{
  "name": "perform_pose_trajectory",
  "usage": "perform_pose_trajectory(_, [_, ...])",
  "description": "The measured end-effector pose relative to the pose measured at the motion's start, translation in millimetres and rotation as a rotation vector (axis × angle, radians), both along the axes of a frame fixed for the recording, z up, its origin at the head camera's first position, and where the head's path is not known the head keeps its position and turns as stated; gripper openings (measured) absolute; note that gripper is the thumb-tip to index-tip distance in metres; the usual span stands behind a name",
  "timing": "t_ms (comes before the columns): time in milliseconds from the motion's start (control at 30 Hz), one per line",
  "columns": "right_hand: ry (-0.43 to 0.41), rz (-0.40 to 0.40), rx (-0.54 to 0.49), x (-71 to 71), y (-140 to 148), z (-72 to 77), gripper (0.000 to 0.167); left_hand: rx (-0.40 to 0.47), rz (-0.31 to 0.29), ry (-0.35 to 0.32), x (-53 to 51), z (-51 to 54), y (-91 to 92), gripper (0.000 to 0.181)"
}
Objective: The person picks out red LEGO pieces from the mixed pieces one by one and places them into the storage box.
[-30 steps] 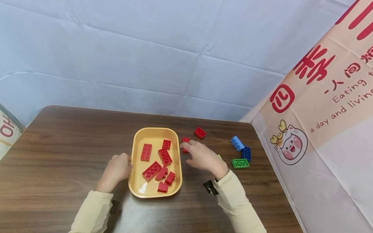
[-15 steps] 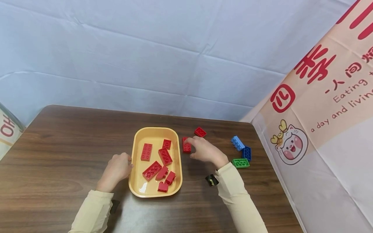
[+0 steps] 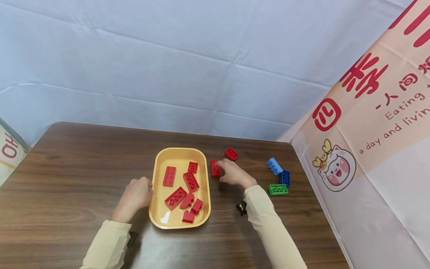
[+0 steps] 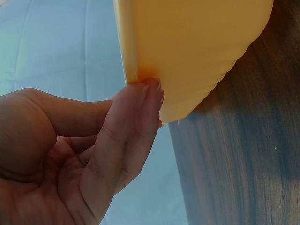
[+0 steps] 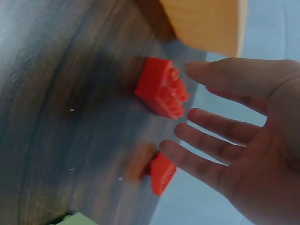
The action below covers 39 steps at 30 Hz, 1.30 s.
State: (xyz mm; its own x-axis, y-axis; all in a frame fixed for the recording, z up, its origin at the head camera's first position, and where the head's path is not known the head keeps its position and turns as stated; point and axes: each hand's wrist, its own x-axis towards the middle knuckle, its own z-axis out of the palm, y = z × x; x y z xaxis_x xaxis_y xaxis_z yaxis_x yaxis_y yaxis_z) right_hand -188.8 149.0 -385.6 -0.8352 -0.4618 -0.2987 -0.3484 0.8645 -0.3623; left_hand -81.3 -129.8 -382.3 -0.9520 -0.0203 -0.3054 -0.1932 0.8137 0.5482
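My left hand (image 3: 135,196) pinches the left rim of a yellow tray (image 3: 155,168); the left wrist view has its thumb and fingertips at the tray's edge (image 4: 126,47). Several red toy bricks, among them a studded one (image 3: 169,176), lie in the tray. Just right of the tray, a red eight-stud brick (image 3: 214,170) lies studs up on the table. My right hand (image 3: 235,175) hovers by it, and the right wrist view shows the thumb and fingers (image 5: 220,124) spread, apart from this brick (image 5: 157,86). Another red brick (image 3: 231,153) lies farther back.
On the right of the wooden table (image 3: 84,168) lie a light blue brick (image 3: 274,166), a dark blue brick (image 3: 285,178) and a green brick (image 3: 278,189). A pale green piece (image 5: 77,219) shows at the right wrist view's bottom edge. Cloth walls (image 3: 134,67) stand behind.
My right hand has drawn back a little to the right from the tray's edge, so more of the nearby red brick shows. The left hand and tray have stayed in place.
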Motion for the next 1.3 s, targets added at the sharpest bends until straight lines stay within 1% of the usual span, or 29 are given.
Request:
perform_pose_trajectory(233, [0.003,0.003,-0.002,-9.8,1,-10.3,0.055,0.002,0.009,0.011,0.6,-1.5,0.5,0.023])
perform_pose_trajectory(367, [-0.001,0.012,-0.017,-13.8,1,-14.7,0.057,0.007,0.012,0.007,0.7,-1.7,0.6,0.021])
perform_pose_trajectory(533, [0.008,0.038,-0.028,-17.3,-1,-21.5,0.058,0.010,0.014,0.004,0.3,-1.3,1.1,0.015])
perform_pose_trajectory(600, [0.026,0.056,-0.027,-18.3,-1,-24.0,0.058,0.007,0.012,0.008,0.1,-1.2,1.1,0.014])
perform_pose_trajectory(800, [0.041,0.085,-0.003,-20.2,-3,-28.2,0.060,-0.003,0.007,0.023,0.3,-0.6,0.1,0.016])
perform_pose_trajectory(1067, [0.006,0.043,0.014,-18.1,-2,-31.4,0.058,-0.005,0.005,0.025,0.3,-1.9,0.1,0.018])
perform_pose_trajectory(1300, [0.028,0.026,0.011,-16.5,1,-32.8,0.052,0.008,0.020,0.006,0.9,-0.8,0.4,0.020])
